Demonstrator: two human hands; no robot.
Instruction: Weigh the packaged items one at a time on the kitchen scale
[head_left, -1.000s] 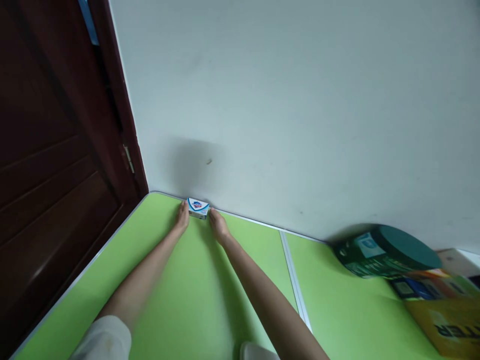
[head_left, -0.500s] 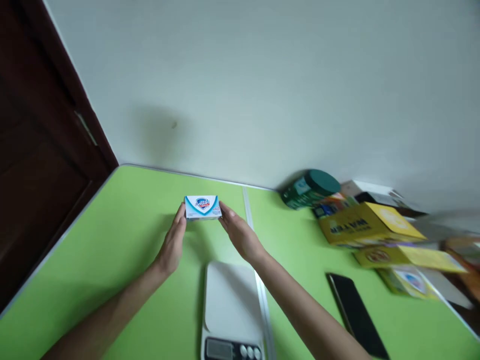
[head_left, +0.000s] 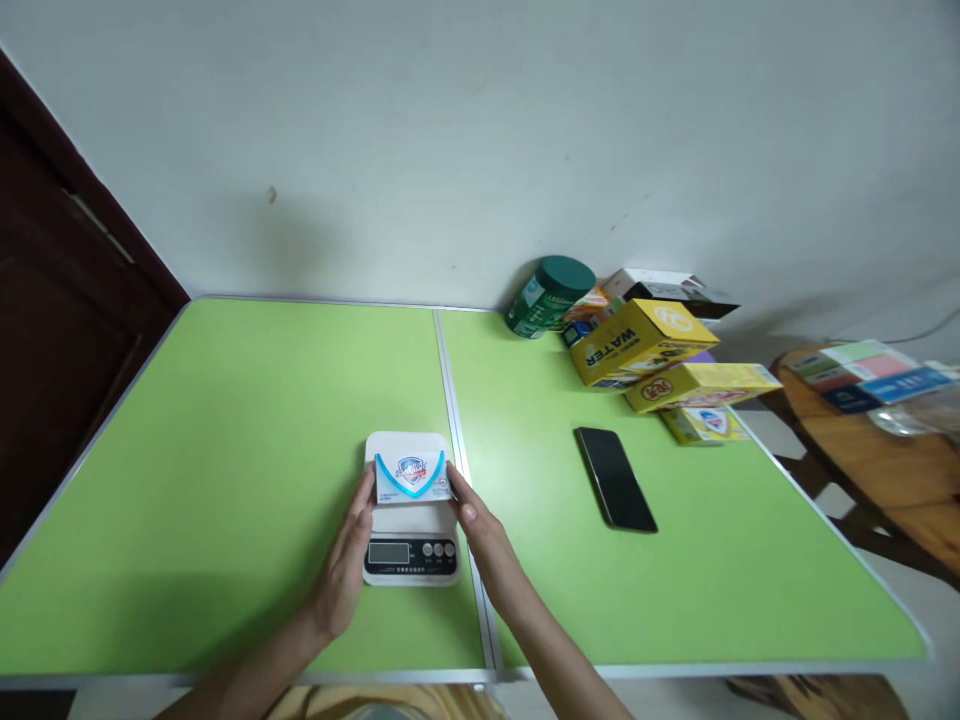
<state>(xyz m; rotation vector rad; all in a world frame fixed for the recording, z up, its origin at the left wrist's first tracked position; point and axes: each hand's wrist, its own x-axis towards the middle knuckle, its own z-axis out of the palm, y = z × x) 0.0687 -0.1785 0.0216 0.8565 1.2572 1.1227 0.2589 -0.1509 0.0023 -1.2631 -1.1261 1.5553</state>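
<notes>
Safeguard soap box [head_left: 412, 477] is being gripped by its short ends between the left hand [head_left: 343, 570] and right hand [head_left: 486, 545] (neither being nearer), over the digital scale [head_left: 412, 518]; its long axis is running parallel to the front edge of the green table [head_left: 247, 430].

Black phone [head_left: 615, 480], green canister [head_left: 546, 300], dark door [head_left: 52, 320]

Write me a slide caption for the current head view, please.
Left fingers and right fingers hold a white box between them over a digital scale on a green table.
</notes>
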